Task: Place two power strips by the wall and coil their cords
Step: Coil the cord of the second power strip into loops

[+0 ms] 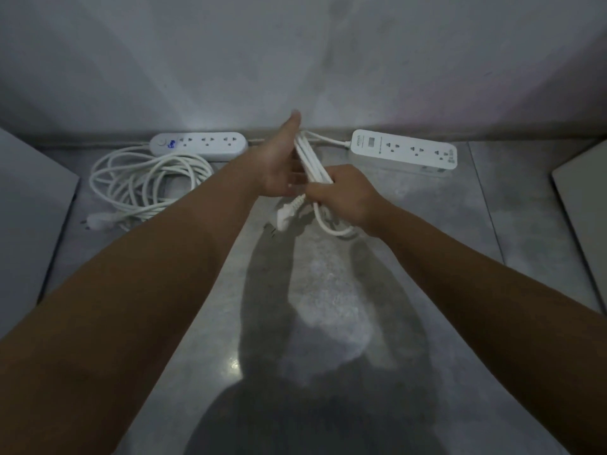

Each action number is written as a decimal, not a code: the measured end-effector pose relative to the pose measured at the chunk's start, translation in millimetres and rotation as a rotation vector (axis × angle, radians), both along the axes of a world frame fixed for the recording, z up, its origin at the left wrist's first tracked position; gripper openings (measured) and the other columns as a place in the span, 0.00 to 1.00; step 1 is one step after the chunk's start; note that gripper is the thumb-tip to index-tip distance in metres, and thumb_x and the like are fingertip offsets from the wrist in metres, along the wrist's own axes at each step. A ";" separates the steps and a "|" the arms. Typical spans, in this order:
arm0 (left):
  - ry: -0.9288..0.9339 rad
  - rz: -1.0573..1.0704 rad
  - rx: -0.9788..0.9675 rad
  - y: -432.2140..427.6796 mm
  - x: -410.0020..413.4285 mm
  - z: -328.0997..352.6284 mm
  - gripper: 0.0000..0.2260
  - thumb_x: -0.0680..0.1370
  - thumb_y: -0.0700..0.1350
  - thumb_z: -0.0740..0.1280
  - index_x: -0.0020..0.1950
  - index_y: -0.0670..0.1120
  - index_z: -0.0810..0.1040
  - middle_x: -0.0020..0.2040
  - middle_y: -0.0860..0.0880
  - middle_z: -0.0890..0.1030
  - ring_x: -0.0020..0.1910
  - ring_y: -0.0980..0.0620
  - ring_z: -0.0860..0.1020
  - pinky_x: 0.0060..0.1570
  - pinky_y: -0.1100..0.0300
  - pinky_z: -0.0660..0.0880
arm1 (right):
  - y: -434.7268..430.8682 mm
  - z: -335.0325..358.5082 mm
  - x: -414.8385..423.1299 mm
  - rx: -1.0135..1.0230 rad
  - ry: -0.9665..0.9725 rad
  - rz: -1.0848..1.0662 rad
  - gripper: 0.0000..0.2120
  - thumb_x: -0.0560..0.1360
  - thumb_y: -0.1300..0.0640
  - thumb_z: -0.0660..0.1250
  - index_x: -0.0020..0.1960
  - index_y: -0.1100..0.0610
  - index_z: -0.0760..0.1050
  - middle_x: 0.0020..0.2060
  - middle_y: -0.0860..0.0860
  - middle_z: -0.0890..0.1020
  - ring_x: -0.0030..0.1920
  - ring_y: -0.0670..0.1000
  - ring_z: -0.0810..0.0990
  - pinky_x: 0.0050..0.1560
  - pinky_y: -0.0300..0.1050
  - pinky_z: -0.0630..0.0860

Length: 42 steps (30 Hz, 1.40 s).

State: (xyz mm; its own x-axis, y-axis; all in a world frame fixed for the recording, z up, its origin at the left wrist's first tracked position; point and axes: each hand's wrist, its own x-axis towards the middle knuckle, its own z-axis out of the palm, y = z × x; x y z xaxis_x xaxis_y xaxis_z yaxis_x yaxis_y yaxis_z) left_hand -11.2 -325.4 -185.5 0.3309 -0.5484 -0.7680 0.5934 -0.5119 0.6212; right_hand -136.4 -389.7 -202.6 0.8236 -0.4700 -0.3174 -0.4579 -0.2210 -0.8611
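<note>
Two white power strips lie along the foot of the wall. The rounded left strip (198, 145) has its cord (147, 183) in a loose coil on the floor in front of it, plug (98, 221) at the near left. The boxy right strip (404, 151) has its cord (310, 162) gathered in long loops between my hands. My left hand (282, 165) is stretched flat with the loops against its palm, thumb pointing at the wall. My right hand (345, 195) grips the loops' near end. The cord's plug (285, 215) hangs below my hands.
The floor is grey polished tile (328, 307) with my shadow on it. A pale flat panel (29, 205) stands at the left edge and another (584, 205) at the right edge. The grey wall (295, 60) fills the upper half.
</note>
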 end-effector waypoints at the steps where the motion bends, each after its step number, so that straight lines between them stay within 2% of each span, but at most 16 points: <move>1: -0.082 -0.138 0.038 3.7 -3.4 0.9 0.37 0.74 0.72 0.46 0.51 0.41 0.76 0.42 0.43 0.80 0.37 0.47 0.78 0.40 0.58 0.76 | -1.3 -0.8 0.3 0.059 -0.029 -0.080 0.06 0.71 0.60 0.68 0.36 0.56 0.80 0.30 0.51 0.81 0.26 0.41 0.78 0.30 0.33 0.73; 3: -0.191 -0.336 0.083 10.0 -12.7 3.6 0.41 0.73 0.73 0.41 0.44 0.40 0.78 0.34 0.42 0.80 0.27 0.49 0.78 0.32 0.62 0.76 | -4.2 -0.2 1.5 0.178 -0.072 -0.203 0.06 0.71 0.61 0.66 0.38 0.60 0.80 0.31 0.55 0.81 0.28 0.48 0.79 0.32 0.40 0.74; 5: -0.311 -0.408 0.118 16.1 -21.4 6.6 0.35 0.76 0.70 0.44 0.40 0.42 0.76 0.29 0.44 0.76 0.18 0.54 0.74 0.22 0.68 0.71 | -7.0 -1.5 2.3 0.285 -0.079 -0.238 0.06 0.71 0.61 0.65 0.38 0.61 0.78 0.31 0.55 0.80 0.28 0.48 0.77 0.31 0.40 0.72; 8: -0.440 -0.406 0.118 23.2 -18.1 4.2 0.27 0.80 0.64 0.49 0.42 0.44 0.75 0.28 0.46 0.72 0.16 0.56 0.68 0.21 0.70 0.67 | -12.7 -4.4 7.6 0.423 -0.057 -0.213 0.05 0.71 0.61 0.65 0.40 0.62 0.78 0.31 0.56 0.79 0.30 0.52 0.77 0.34 0.42 0.74; 10: -0.443 -0.426 0.128 31.5 -11.4 2.5 0.23 0.82 0.59 0.52 0.43 0.43 0.75 0.25 0.48 0.72 0.17 0.55 0.68 0.21 0.70 0.67 | -20.8 -3.4 10.5 0.510 -0.043 -0.293 0.07 0.66 0.59 0.68 0.41 0.62 0.77 0.32 0.58 0.78 0.32 0.56 0.77 0.40 0.49 0.76; 12: -0.386 -0.509 0.131 43.8 -6.0 1.6 0.19 0.82 0.56 0.54 0.42 0.44 0.74 0.24 0.49 0.71 0.18 0.55 0.68 0.22 0.68 0.66 | -33.3 -4.4 13.7 0.504 -0.010 -0.352 0.08 0.63 0.58 0.67 0.39 0.62 0.78 0.31 0.57 0.78 0.31 0.55 0.78 0.39 0.49 0.75; 17: -0.268 -0.599 0.038 63.7 0.4 -3.1 0.14 0.82 0.51 0.57 0.41 0.45 0.71 0.32 0.47 0.71 0.29 0.52 0.69 0.31 0.60 0.68 | -52.6 -0.3 12.0 0.303 0.108 -0.322 0.10 0.71 0.54 0.64 0.41 0.61 0.80 0.32 0.55 0.81 0.28 0.52 0.80 0.31 0.39 0.75; 19: -0.355 -0.659 0.011 59.7 -5.8 -1.7 0.14 0.82 0.50 0.57 0.43 0.44 0.74 0.37 0.46 0.75 0.37 0.48 0.71 0.39 0.56 0.69 | -58.8 -9.2 15.2 0.208 0.134 -0.413 0.12 0.73 0.54 0.63 0.46 0.62 0.79 0.35 0.56 0.82 0.31 0.53 0.81 0.31 0.39 0.75; 22: -0.629 -0.845 0.110 46.3 -21.1 -1.0 0.12 0.82 0.48 0.57 0.52 0.45 0.79 0.49 0.50 0.75 0.47 0.53 0.71 0.46 0.62 0.66 | -64.3 -26.7 16.8 0.003 0.212 -0.456 0.18 0.74 0.54 0.61 0.60 0.64 0.72 0.51 0.62 0.82 0.50 0.61 0.83 0.47 0.49 0.79; 25: -0.721 -0.861 0.154 34.5 -29.3 -17.1 0.12 0.82 0.46 0.57 0.52 0.46 0.80 0.41 0.54 0.75 0.40 0.56 0.73 0.38 0.71 0.67 | -57.9 -37.6 14.6 -0.220 0.295 -0.394 0.28 0.79 0.59 0.59 0.74 0.63 0.51 0.65 0.63 0.73 0.63 0.62 0.76 0.64 0.54 0.72; 27: -0.805 -0.790 0.150 29.0 -34.6 -37.0 0.13 0.81 0.46 0.59 0.49 0.42 0.80 0.41 0.48 0.77 0.41 0.51 0.76 0.36 0.65 0.69 | -54.1 -41.4 12.1 -0.489 0.296 -0.312 0.27 0.78 0.64 0.59 0.74 0.61 0.53 0.66 0.62 0.70 0.63 0.63 0.75 0.62 0.54 0.71; 29: -1.022 -0.718 0.199 25.2 -41.3 -62.2 0.14 0.80 0.48 0.60 0.51 0.38 0.78 0.48 0.40 0.77 0.48 0.43 0.77 0.45 0.56 0.72 | -54.2 -46.4 9.0 -0.698 0.284 -0.201 0.26 0.76 0.68 0.58 0.72 0.61 0.57 0.64 0.62 0.70 0.57 0.65 0.78 0.56 0.56 0.73; 31: -1.338 -0.571 0.259 25.6 -50.2 -81.2 0.15 0.77 0.52 0.64 0.54 0.42 0.76 0.53 0.41 0.77 0.52 0.42 0.76 0.51 0.51 0.74 | -60.6 -52.4 8.6 -0.764 0.315 -0.118 0.25 0.76 0.69 0.57 0.72 0.61 0.57 0.61 0.63 0.72 0.55 0.65 0.78 0.54 0.56 0.74; 34: -1.704 -0.447 0.221 25.5 -51.4 -97.3 0.27 0.70 0.60 0.62 0.61 0.42 0.75 0.59 0.41 0.77 0.57 0.40 0.77 0.54 0.50 0.73 | -72.2 -54.9 9.9 -0.786 0.364 -0.012 0.27 0.76 0.68 0.58 0.73 0.60 0.57 0.62 0.63 0.72 0.57 0.66 0.77 0.54 0.57 0.73; 39: -1.676 -0.628 0.144 9.4 -35.4 -105.4 0.40 0.70 0.61 0.61 0.77 0.43 0.58 0.77 0.40 0.58 0.76 0.40 0.59 0.72 0.38 0.53 | -85.5 -61.4 2.9 -0.998 0.306 0.186 0.21 0.75 0.66 0.62 0.67 0.55 0.70 0.58 0.59 0.78 0.56 0.62 0.76 0.53 0.56 0.73; 42: -1.636 -0.622 0.118 10.1 -38.1 -113.1 0.37 0.71 0.60 0.59 0.77 0.45 0.60 0.77 0.43 0.61 0.76 0.42 0.60 0.73 0.39 0.50 | -81.9 -70.2 0.1 -1.081 0.342 0.164 0.18 0.75 0.64 0.61 0.64 0.54 0.74 0.57 0.58 0.77 0.56 0.61 0.74 0.54 0.55 0.70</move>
